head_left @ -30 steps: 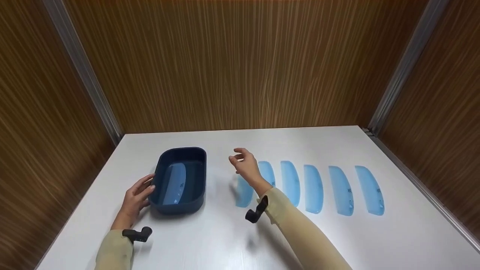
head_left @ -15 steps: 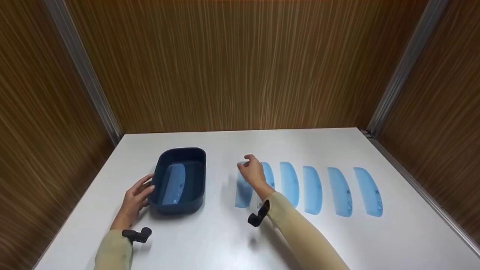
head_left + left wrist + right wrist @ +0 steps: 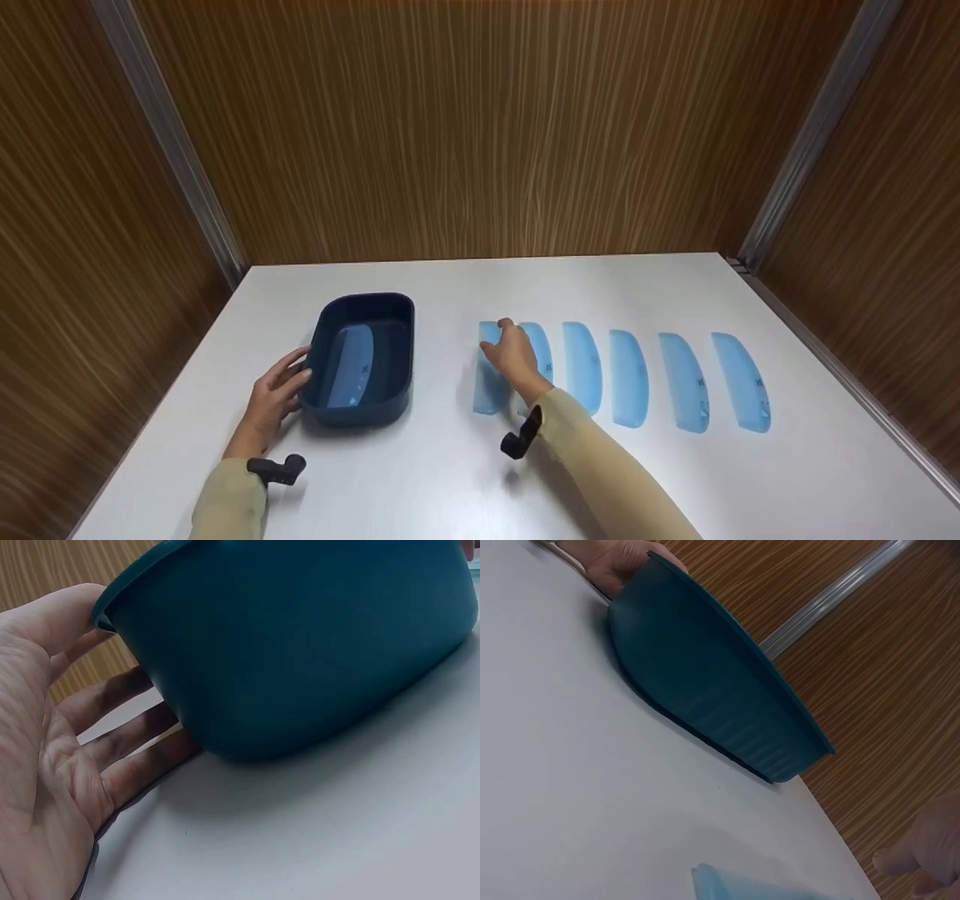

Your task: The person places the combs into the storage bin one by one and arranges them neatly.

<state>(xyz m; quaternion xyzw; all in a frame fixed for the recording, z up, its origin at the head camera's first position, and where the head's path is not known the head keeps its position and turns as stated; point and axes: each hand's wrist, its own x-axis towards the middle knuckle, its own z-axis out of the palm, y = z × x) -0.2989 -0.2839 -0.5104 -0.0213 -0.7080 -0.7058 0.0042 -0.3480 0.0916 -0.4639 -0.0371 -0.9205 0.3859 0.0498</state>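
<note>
A dark blue plastic bin (image 3: pixel 401 405) stands on the left of the table, with one translucent blue half-moon piece (image 3: pixel 352 367) lying inside. My left hand (image 3: pixel 268 401) touches the bin's left side, thumb near the rim and loosely extended fingers against the wall (image 3: pixel 262 652). Over the first blue half-moon piece (image 3: pixel 486 386) of the row hovers my right hand (image 3: pixel 514 356), thumb and forefinger apart and holding nothing. That same piece (image 3: pixel 754 889) shows apart from the right fingers in the right wrist view. Part of the second piece (image 3: pixel 538 346) is hidden by the right hand.
Several more blue half-moon pieces (image 3: pixel 630 379) lie spaced in a row toward the right, some with dark markings. Wood-grain panels (image 3: pixel 480 135) enclose the white table (image 3: pixel 420 487) at the back and on both sides.
My right hand has moved right and come down from beside the row to above the first blue half-moon piece. The left hand and the bin have stayed put.
</note>
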